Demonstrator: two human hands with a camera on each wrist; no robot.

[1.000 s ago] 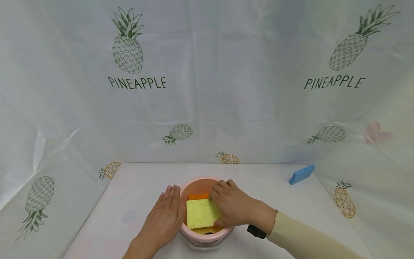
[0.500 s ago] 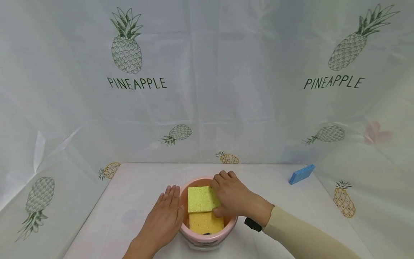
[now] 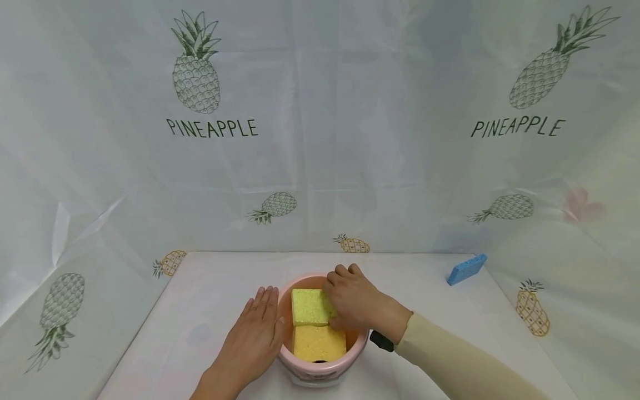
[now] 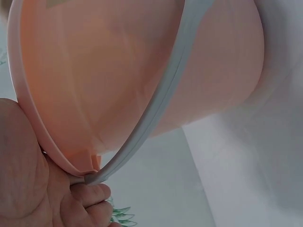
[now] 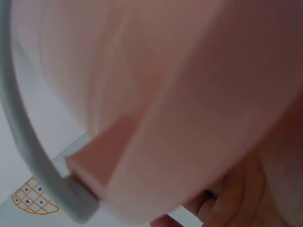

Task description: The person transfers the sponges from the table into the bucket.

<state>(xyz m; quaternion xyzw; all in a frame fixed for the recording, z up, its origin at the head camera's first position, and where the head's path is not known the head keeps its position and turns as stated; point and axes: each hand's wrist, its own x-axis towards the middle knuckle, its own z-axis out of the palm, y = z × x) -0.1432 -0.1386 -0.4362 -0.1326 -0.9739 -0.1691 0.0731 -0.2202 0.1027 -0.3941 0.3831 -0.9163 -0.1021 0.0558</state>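
Note:
A pink bucket (image 3: 345, 364) stands on the table, its grey handle (image 4: 158, 99) hanging down the front. Against its left rim lies my left hand (image 3: 254, 336), fingers straight and palm side to the bucket. My right hand (image 3: 352, 297) reaches over the right rim and pinches a lime-yellow sponge (image 3: 311, 307) by its right side, with curled fingers. That sponge sits at the far side inside the bucket. Nearer me, a darker yellow sponge (image 3: 320, 343) lies in the bucket. In the right wrist view the bucket wall (image 5: 199, 104) hides most of my right hand.
A blue sponge (image 3: 466, 270) rests at the table's back right corner. Behind the white table (image 3: 220, 289) hangs a pale sheet printed with pineapples (image 3: 197, 83). A black band (image 3: 381, 340) shows at my right wrist.
My right hand has shifted the lime-yellow sponge toward the bucket's far side and slightly lower. It now covers the orange piece, and more of the darker yellow sponge shows. My left hand stays put.

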